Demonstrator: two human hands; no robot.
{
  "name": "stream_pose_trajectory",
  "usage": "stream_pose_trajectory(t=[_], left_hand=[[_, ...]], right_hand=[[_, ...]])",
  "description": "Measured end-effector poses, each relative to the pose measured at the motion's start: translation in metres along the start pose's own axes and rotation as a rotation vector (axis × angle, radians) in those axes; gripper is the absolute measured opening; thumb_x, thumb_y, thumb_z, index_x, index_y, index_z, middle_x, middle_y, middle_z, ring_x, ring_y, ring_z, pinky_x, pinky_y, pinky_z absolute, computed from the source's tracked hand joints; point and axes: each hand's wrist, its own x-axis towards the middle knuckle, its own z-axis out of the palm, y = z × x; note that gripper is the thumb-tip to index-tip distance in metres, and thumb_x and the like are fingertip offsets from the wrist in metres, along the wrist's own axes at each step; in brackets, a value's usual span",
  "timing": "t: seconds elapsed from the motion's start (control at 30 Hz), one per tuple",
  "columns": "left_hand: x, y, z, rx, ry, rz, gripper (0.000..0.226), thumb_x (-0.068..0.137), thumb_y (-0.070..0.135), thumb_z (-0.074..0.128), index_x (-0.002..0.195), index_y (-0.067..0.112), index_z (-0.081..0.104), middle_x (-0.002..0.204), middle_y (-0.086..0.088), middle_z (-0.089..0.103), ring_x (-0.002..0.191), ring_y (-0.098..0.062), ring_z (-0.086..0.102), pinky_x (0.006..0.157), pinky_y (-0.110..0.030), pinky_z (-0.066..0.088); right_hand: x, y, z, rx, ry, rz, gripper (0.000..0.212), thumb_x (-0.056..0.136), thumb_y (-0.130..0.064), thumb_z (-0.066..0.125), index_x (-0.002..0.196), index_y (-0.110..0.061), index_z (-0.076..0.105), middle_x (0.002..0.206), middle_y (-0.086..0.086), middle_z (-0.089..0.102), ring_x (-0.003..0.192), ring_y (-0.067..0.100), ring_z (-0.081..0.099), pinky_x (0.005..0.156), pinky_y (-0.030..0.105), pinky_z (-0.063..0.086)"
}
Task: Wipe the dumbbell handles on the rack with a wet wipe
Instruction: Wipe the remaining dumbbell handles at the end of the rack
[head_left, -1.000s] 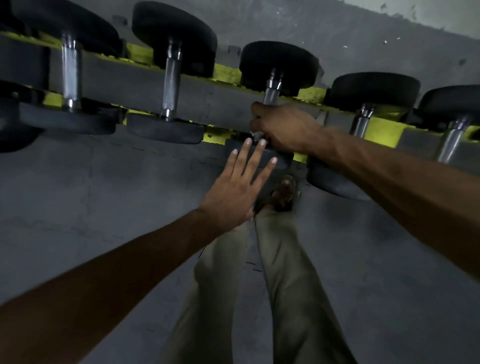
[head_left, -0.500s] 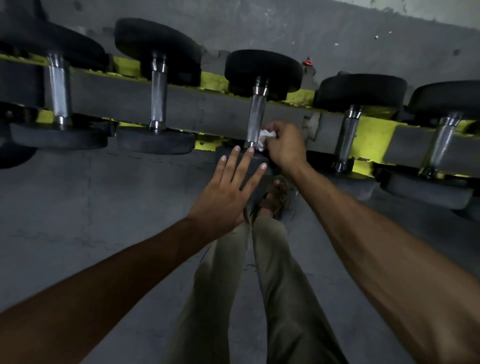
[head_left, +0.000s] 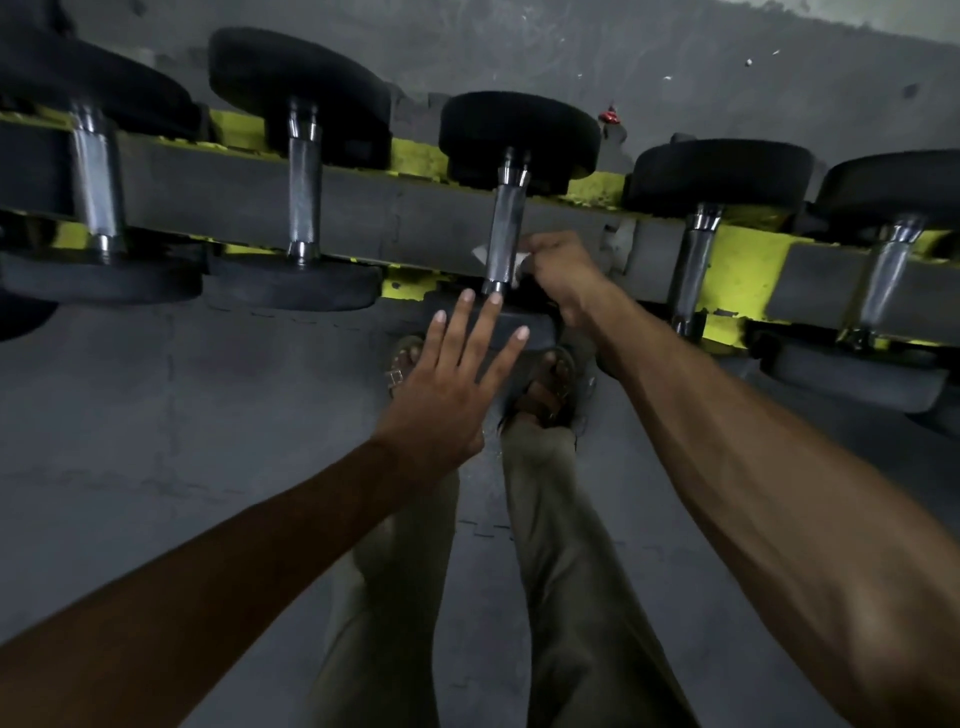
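Note:
Several black dumbbells lie across a grey and yellow rack (head_left: 234, 208). The middle dumbbell has a knurled chrome handle (head_left: 505, 228). My right hand (head_left: 558, 270) holds a white wet wipe (head_left: 519, 265) against the lower right side of that handle, and a corner of the wipe shows left of the handle too. My left hand (head_left: 452, 384) lies flat, fingers spread, pressing on the near black weight head (head_left: 514, 322) of the same dumbbell.
Two more chrome handles (head_left: 304, 182) stand to the left and two (head_left: 693, 265) to the right. My legs and sandalled feet (head_left: 550, 384) are below the rack on the grey floor. A grey wall runs behind the rack.
My right hand slid down from gripping the middle handle to its lower right side, exposing most of the chrome and the white wipe. My left hand stayed on the weight head.

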Motion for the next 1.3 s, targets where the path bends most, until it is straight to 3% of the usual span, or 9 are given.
stream_pose_trajectory(t=[0.17,0.37,0.53,0.63,0.7,0.83,0.93,1.17,1.3], left_hand=[[0.0,-0.004,0.002,0.013,0.022,0.035,0.12,0.091,0.055,0.065,0.164,0.009,-0.018,0.167,-0.033,-0.023,0.155,-0.055,-0.014,0.126,-0.065,0.009],[-0.001,-0.005,-0.001,0.0,0.03,0.047,0.116,0.091,0.052,0.063,0.165,0.008,-0.016,0.167,-0.034,-0.022,0.155,-0.056,-0.013,0.125,-0.066,0.009],[-0.001,-0.006,0.002,-0.006,0.035,0.039,0.118,0.091,0.053,0.066,0.165,0.009,-0.015,0.168,-0.032,-0.02,0.156,-0.054,-0.011,0.126,-0.065,0.01],[-0.002,-0.005,-0.001,-0.004,0.025,0.046,0.119,0.09,0.056,0.066,0.165,0.009,-0.015,0.167,-0.033,-0.02,0.156,-0.055,-0.01,0.126,-0.065,0.01],[-0.002,-0.005,-0.002,0.006,0.026,0.043,0.121,0.09,0.058,0.066,0.165,0.009,-0.015,0.167,-0.033,-0.021,0.156,-0.055,-0.011,0.126,-0.065,0.009],[-0.001,-0.006,-0.001,-0.009,0.034,0.051,0.117,0.091,0.055,0.064,0.165,0.009,-0.014,0.167,-0.033,-0.019,0.156,-0.055,-0.01,0.126,-0.065,0.011],[-0.002,-0.006,0.001,0.009,0.048,0.049,0.116,0.092,0.055,0.063,0.165,0.008,-0.014,0.168,-0.034,-0.018,0.156,-0.056,-0.008,0.126,-0.065,0.012],[-0.002,-0.004,-0.002,0.002,0.041,0.038,0.121,0.089,0.057,0.067,0.165,0.009,-0.013,0.168,-0.033,-0.018,0.156,-0.055,-0.008,0.126,-0.065,0.011],[-0.002,-0.005,-0.004,0.003,0.028,0.04,0.121,0.09,0.056,0.066,0.165,0.009,-0.016,0.167,-0.033,-0.021,0.155,-0.055,-0.011,0.126,-0.065,0.01]], right_hand=[[0.024,-0.023,0.001,0.355,0.157,-0.023,0.032,0.095,0.014,0.049,0.077,-0.013,0.054,0.05,-0.009,0.054,0.038,-0.001,0.049,0.044,0.019,0.047],[0.013,0.0,-0.004,0.06,-0.028,0.096,0.028,0.093,0.015,0.049,0.1,-0.005,0.068,0.077,0.01,0.066,0.065,0.021,0.062,0.053,0.026,0.057],[0.055,-0.023,-0.005,0.595,0.021,0.126,0.04,0.094,0.018,0.027,0.117,-0.001,0.054,0.123,0.028,0.064,0.107,0.04,0.067,0.08,0.043,0.059],[0.054,-0.014,0.003,0.746,0.141,0.139,0.041,0.096,0.012,0.039,0.135,0.006,0.05,0.116,0.022,0.066,0.095,0.03,0.069,0.078,0.038,0.061],[0.043,-0.006,0.01,0.72,0.282,0.04,0.032,0.094,0.006,0.058,0.124,-0.002,0.062,0.103,0.011,0.071,0.088,0.021,0.07,0.076,0.036,0.062],[0.012,0.0,0.021,-0.044,0.574,-0.452,0.015,0.091,-0.009,0.067,0.105,-0.014,0.07,0.102,-0.002,0.07,0.089,0.007,0.065,0.08,0.021,0.054],[0.015,0.008,0.011,-0.565,0.524,-0.877,0.021,0.091,-0.009,0.056,0.11,-0.007,0.067,0.115,0.013,0.062,0.102,0.025,0.059,0.079,0.029,0.046],[0.023,0.003,-0.018,-1.054,0.301,-0.973,0.036,0.103,-0.026,0.042,0.133,-0.017,0.059,0.139,0.005,0.056,0.12,0.02,0.053,0.086,0.034,0.047],[0.023,-0.021,-0.011,-1.447,0.143,-0.954,0.037,0.095,-0.013,0.042,0.128,-0.012,0.059,0.14,0.005,0.057,0.107,0.035,0.065,0.066,0.04,0.053]])
